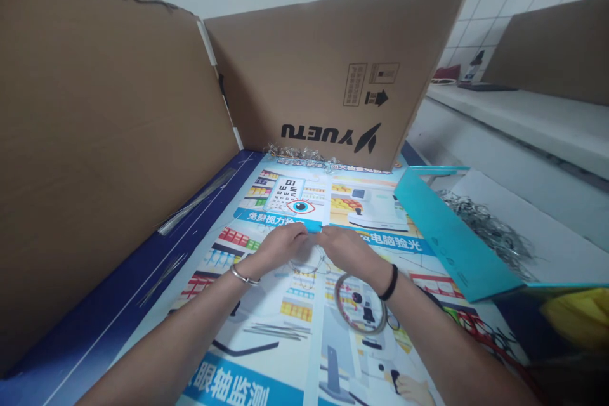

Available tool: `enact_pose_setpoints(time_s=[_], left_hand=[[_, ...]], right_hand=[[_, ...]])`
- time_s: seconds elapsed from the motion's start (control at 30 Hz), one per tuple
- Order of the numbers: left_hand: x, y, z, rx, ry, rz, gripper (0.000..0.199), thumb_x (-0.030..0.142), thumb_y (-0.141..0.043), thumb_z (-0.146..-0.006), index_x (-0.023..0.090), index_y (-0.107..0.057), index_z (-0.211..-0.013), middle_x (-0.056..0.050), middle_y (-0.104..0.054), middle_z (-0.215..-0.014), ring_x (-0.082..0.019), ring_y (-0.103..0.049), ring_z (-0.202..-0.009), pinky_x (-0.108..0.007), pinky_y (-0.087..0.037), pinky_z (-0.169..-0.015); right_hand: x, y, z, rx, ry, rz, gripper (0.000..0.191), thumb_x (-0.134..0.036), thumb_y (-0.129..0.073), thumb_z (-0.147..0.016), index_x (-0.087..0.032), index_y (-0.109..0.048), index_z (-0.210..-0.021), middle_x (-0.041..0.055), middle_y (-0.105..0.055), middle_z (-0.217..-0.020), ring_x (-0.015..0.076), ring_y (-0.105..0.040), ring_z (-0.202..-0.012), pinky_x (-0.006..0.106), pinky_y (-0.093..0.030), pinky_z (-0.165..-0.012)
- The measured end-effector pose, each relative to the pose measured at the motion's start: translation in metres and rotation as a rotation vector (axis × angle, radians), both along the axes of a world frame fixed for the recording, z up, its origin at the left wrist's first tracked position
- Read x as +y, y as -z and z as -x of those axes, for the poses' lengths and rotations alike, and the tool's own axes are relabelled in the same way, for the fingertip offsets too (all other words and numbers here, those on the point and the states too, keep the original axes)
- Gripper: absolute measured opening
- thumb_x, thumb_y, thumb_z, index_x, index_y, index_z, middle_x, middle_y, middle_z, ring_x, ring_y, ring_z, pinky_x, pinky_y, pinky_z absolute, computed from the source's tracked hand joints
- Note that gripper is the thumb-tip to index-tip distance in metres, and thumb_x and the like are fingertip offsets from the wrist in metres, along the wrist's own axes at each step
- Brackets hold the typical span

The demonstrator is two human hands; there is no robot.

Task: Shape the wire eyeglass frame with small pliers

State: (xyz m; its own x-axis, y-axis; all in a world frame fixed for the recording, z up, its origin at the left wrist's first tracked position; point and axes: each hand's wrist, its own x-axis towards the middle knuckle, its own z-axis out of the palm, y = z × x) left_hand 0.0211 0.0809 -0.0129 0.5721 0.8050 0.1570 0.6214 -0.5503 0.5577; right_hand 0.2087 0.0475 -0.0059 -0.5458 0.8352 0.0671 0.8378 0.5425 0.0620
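Observation:
My left hand [284, 243] and my right hand [349, 252] are close together above the middle of the printed mat. Both are closed, with fingertips pinched on a thin wire [309, 266], which hangs below them in a loose loop. The exact grip is hidden behind the fingers. Under my right wrist lies a round coil of wire [337, 299]. Several short straight wire pieces [278, 331] rest on the mat nearer to me, between my forearms.
Cardboard panels stand at the left [104, 127] and back [304, 76]. A turquoise box [435, 238] at right holds tangled wire [490, 228]. Clear-looking wire pieces [299, 153] line the back panel. Wire bundles [195, 203] lie left. Red and black cords [490, 333] sit near my right forearm.

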Motion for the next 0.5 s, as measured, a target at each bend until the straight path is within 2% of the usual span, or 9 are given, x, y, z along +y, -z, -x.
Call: enact_pose_setpoints(time_s=[0.27,0.5], left_hand=[[-0.001,0.0043,-0.0033,-0.099,-0.05,0.093,0.016,0.021,-0.042,-0.081,0.018,-0.055,-0.072,0.002,-0.056,-0.068,-0.012,-0.049,-0.065,-0.022,-0.037,-0.058],[-0.0002,0.0065,-0.0066,-0.157,-0.041,0.095,0.015,0.018,-0.045,-0.079,0.017,-0.057,-0.069,0.001,-0.059,-0.071,-0.013,-0.052,-0.069,-0.024,-0.039,-0.064]], right_hand=[[-0.0014,-0.0041,0.0009,0.033,0.0,0.024,0.032,-0.006,-0.041,-0.082,-0.023,-0.058,-0.103,0.0042,-0.057,-0.087,0.0155,-0.053,-0.08,0.024,-0.036,-0.063],[-0.0026,-0.0014,0.0031,0.105,-0.026,0.015,0.03,-0.004,-0.041,-0.081,-0.019,-0.059,-0.099,0.0049,-0.057,-0.089,0.0151,-0.051,-0.085,0.024,-0.038,-0.069]])
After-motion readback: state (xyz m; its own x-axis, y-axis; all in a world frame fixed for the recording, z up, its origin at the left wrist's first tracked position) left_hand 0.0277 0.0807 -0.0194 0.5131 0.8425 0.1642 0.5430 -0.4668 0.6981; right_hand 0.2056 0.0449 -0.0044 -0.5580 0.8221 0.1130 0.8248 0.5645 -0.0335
